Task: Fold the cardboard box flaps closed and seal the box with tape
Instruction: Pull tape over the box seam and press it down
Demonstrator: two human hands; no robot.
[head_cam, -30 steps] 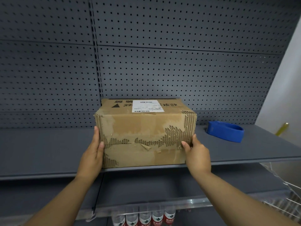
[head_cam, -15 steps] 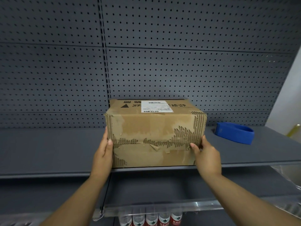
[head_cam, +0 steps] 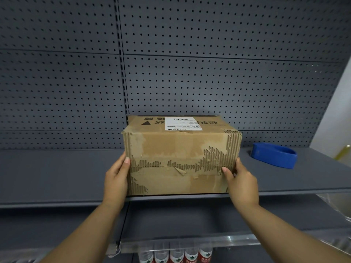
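Observation:
A worn cardboard box (head_cam: 180, 149) stands at the front edge of a grey metal shelf (head_cam: 57, 177). Its front face is torn, showing corrugation, and a white shipping label (head_cam: 182, 123) lies on its top. My left hand (head_cam: 116, 179) presses flat against the box's left side, thumb on the front corner. My right hand (head_cam: 242, 182) grips the right side the same way. A blue tape dispenser (head_cam: 273, 155) rests on the shelf to the right of the box, apart from both hands.
A grey pegboard wall (head_cam: 190, 73) backs the shelf. A lower shelf (head_cam: 190, 219) sits beneath, and under it several bottles (head_cam: 174, 255) with red and white labels. A pale wall (head_cam: 338, 120) is at the far right.
The box and both hands appear shifted right in the view, as the camera turned left. Both hands keep the same hold on the box's sides.

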